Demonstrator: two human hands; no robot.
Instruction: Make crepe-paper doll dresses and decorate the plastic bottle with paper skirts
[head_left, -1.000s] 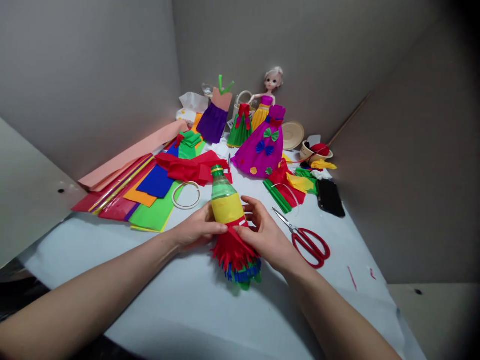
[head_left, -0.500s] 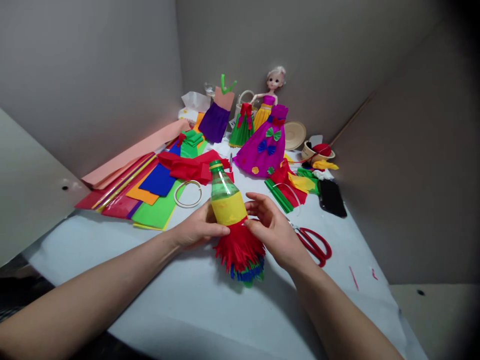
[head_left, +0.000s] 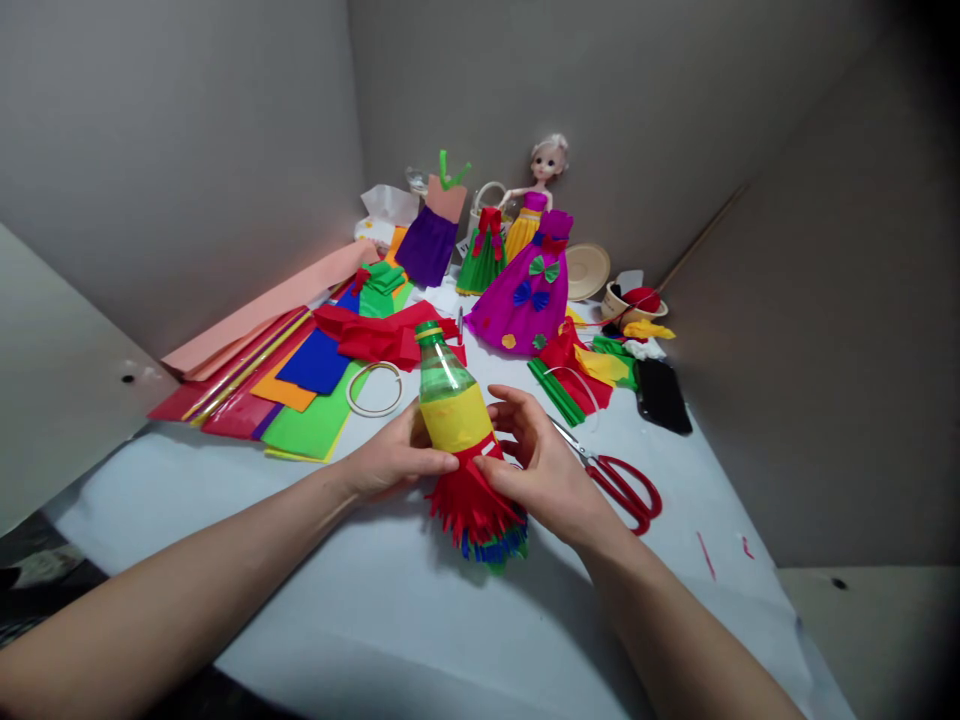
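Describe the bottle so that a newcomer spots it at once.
Start at the white-covered table and look between the left hand and the right hand. There is the green-tinted bottle, wrapped in a yellow band above red fringe and blue fringe. Its see-through shoulder sets it apart from the opaque red paper behind it.

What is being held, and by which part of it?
A green bottle, by its paper-wrapped middle: left fingers at its side, right thumb on the red paper.
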